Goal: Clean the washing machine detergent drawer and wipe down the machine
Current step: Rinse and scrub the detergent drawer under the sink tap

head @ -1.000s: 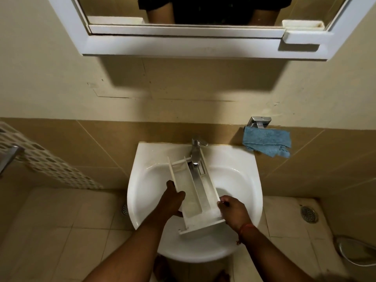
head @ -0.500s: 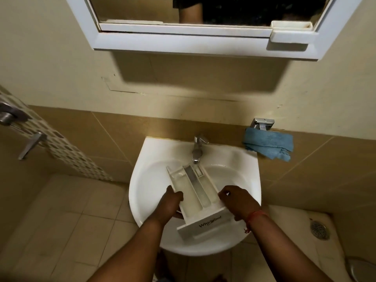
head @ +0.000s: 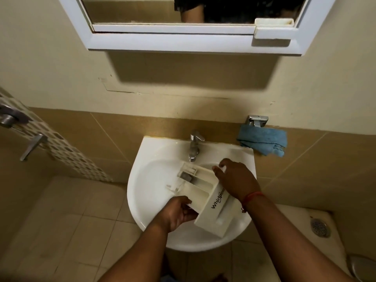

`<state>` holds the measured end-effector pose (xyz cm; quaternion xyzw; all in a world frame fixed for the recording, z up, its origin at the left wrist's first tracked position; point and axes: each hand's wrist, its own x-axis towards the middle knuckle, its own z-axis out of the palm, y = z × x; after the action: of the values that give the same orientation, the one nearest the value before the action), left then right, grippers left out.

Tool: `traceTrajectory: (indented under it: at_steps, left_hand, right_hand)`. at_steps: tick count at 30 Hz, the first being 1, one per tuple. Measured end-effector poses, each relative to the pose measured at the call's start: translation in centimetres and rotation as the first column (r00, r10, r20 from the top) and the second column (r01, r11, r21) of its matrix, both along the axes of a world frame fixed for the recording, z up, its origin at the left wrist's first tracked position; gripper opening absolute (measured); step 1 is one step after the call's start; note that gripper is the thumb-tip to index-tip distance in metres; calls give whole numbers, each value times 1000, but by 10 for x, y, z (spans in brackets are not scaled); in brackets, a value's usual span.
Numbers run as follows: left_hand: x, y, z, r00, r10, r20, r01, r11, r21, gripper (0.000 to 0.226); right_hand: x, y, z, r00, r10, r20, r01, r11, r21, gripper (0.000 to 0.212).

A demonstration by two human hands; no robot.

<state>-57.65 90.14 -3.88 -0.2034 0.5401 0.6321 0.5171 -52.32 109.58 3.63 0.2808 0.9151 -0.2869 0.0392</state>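
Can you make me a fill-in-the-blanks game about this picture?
1. Both hands hold the drawer over the white ____.
2. The cloth hanging by the wall is ____.
3. The left hand holds the drawer's near side, and the right hand rests on its ____ side.
4. The tap stands at the ____ of the sink.

Missing words: sink; blue; far; back
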Motion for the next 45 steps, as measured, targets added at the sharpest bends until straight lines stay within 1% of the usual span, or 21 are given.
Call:
traceTrajectory:
  at_steps: [7,11,15,18,20,22,24,25,28,32,33,35,37,38,39,40,41,42,43,44,45]
  left_hand:
    - [-6,8,-12,952,270,146,-284,955,83,37]
    - [-13,17,-16,946,270,181,-292,950,111,36]
    - [-27,3,-18,982,111,156,-111,994,-11,25]
    - [-55,-19,-17,956,-287,60,292,915,-279,37]
    - [-78,-30,-10,773,-634,-17,547,680,-488,44]
    - [-102,-34,-8,460,-877,-137,591,417,-690,41]
    - [-125,-34,-14,387,-889,-246,448,414,-792,37]
    - [-134,-35,-18,296,-907,-301,364,399,-842,39]
    - [-145,-36,-27,-118,-943,-313,183,289,-940,55]
    - [-152,-37,-40,-341,-905,-254,153,214,-965,72]
    - [-155,-37,-46,-353,-902,-249,160,204,-966,75]
    - [-160,-35,-54,-315,-910,-269,207,211,-955,79]
    - [-165,-33,-57,-289,-908,-304,243,238,-940,80]
    - [-167,-32,-58,-304,-900,-313,244,244,-939,81]
    - [-169,-32,-59,-326,-892,-314,248,239,-939,82]
    - [-171,-31,-61,-347,-885,-309,251,230,-940,83]
    - [-173,-32,-63,-362,-882,-300,247,219,-944,84]
    - [-174,-32,-64,-373,-880,-294,246,212,-946,85]
    - [-175,-33,-66,-379,-878,-293,246,209,-946,84]
    - [-176,-33,-68,-388,-872,-299,247,214,-945,82]
    - [-176,-33,-69,-394,-869,-300,246,215,-945,80]
  right_hand:
    - [-15,-17,-35,989,-111,-97,88,972,-219,77]
    - [-20,-36,-55,968,-250,-22,230,919,-321,81]
    - [-30,-37,-66,952,-294,79,302,873,-383,74]
    - [-37,-40,-75,928,-352,121,371,839,-398,71]
    - [-38,-44,-85,917,-372,146,399,830,-391,69]
    - [-38,-49,-93,924,-346,164,383,832,-402,69]
    - [-42,-56,-101,931,-319,177,364,838,-406,68]
    - [-46,-58,-105,929,-313,195,367,837,-405,67]
    - [-59,-61,-106,926,-326,193,376,847,-374,63]
    - [-75,-65,-102,843,-518,-144,497,853,-159,40]
    - [-80,-70,-101,778,-594,-204,570,804,-167,30]
    - [-96,-85,-93,623,-771,-129,635,595,-493,18]
    - [-111,-94,-93,464,-865,193,487,67,-871,21]
    - [-116,-95,-95,392,-854,342,368,-195,-909,21]
    - [-120,-93,-98,312,-840,445,267,-372,-889,23]
    - [-122,-90,-99,241,-828,507,203,-468,-860,26]
    - [-125,-86,-101,229,-850,475,247,-421,-873,25]
    - [-127,-85,-101,268,-899,348,352,-245,-903,21]
    - [-128,-85,-103,416,-900,132,484,96,-870,18]
    - [-126,-86,-106,588,-809,-9,569,422,-706,15]
    - [-120,-87,-120,738,-671,-72,564,671,-481,13]
